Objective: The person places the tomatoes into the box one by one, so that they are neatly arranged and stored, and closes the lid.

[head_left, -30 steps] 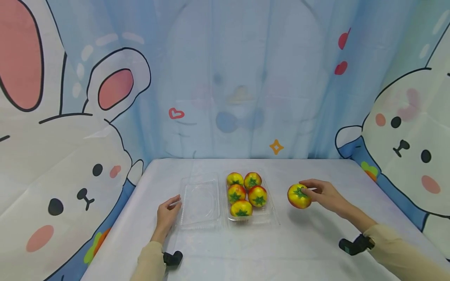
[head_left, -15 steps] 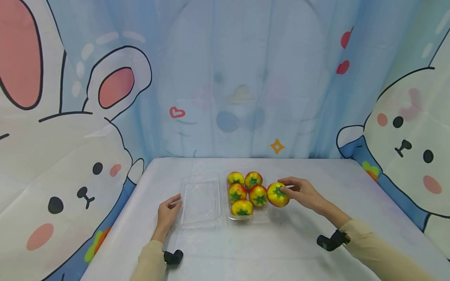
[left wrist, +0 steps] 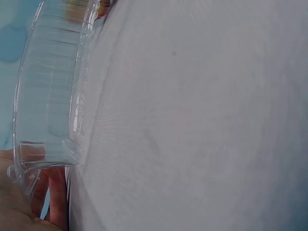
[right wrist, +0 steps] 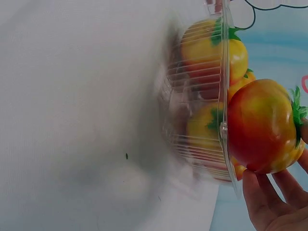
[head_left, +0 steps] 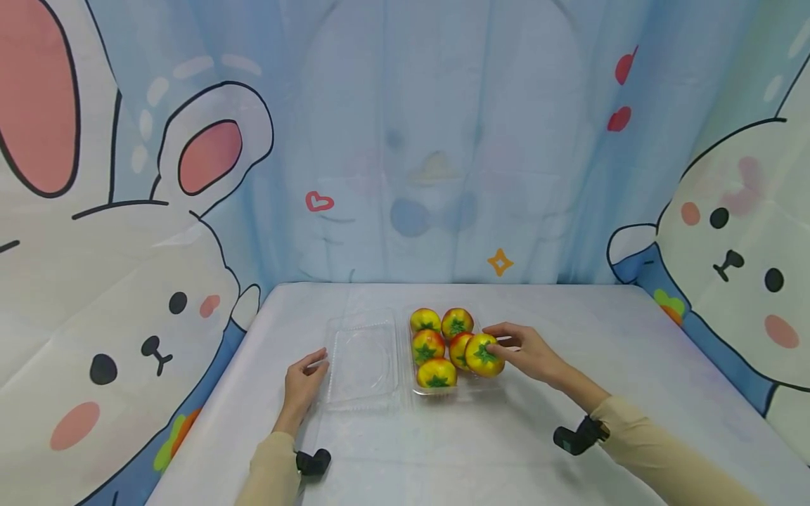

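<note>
In the head view, my right hand [head_left: 525, 355] pinches a yellow-red persimmon [head_left: 485, 355] with a green leafy top, above the right side of a clear plastic clamshell box [head_left: 432, 393]. Several similar persimmons [head_left: 436, 373] lie inside. The right wrist view shows my fingers [right wrist: 284, 192] under the held persimmon [right wrist: 262, 126], level with the box's rim [right wrist: 225, 113]. My left hand [head_left: 302, 386] rests at the left edge of the open lid [head_left: 362, 362], fingers fairly straight. In the left wrist view the fingers [left wrist: 57, 197] are beside the lid's corner, partly seen through plastic.
A white cloth covers the table [head_left: 405, 450]. A blue curtain [head_left: 430, 140] hangs behind it, with printed rabbit panels [head_left: 145, 302] on both sides. Dark wrist cameras [head_left: 581, 436] are strapped over both sleeves.
My right hand has carried the persimmon leftward from beside the box to over its right side, where it now partly covers another persimmon. The left hand has stayed at the lid.
</note>
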Available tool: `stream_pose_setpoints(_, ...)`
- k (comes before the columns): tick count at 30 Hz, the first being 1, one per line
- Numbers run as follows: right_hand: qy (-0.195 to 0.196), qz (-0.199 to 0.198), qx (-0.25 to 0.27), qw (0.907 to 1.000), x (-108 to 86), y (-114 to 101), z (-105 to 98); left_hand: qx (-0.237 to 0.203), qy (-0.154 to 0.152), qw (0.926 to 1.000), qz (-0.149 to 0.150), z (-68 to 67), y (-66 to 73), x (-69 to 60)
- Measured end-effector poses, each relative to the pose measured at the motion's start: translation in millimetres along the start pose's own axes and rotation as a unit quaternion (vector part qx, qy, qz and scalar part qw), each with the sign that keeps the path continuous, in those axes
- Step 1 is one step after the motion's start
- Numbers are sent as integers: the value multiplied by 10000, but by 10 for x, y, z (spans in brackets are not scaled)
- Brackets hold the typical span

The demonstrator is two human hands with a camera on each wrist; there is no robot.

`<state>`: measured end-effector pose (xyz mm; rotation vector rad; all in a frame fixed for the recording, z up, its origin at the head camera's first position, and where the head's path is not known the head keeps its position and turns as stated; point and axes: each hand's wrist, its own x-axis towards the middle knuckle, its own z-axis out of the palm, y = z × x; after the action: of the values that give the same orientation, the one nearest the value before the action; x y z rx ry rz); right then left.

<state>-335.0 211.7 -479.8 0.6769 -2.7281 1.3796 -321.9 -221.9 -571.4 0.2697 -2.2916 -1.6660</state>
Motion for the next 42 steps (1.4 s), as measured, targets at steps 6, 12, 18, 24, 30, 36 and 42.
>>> stream_pose_setpoints(6, -31, -508, -68, 9987, 18, -5, 89, -9, 64, 9999, 98, 2, -6, -7)
stream_pose_setpoints(12, -115, -688, -85, 9975, -6, -24, 146, -6, 50, 10000, 69, 12, -15, 6)
stream_pose_setpoints(18, 59, -652, -138, 9978, -11, -14, 191, -37, 50, 9999, 142, 16, -5, 17)
stream_pose_setpoints(24, 190, -700, -306, 9969, -9, 16, 268, -8, 36, 9998, 171, 16, -2, 16)
stream_pose_setpoints(30, 241, -744, -402, 9961, -28, 29, 316, -5, 0, 10000, 59, 9, -9, -3)
stream_pose_setpoints(36, 278, -777, -497, 9954, -45, 38, 334, 4, 16, 10000, -5, 9, -3, -4)
stream_pose_setpoints(42, 343, -899, -624, 9934, -64, 36, 331, -5, -8, 10000, -53, 15, 15, -11)
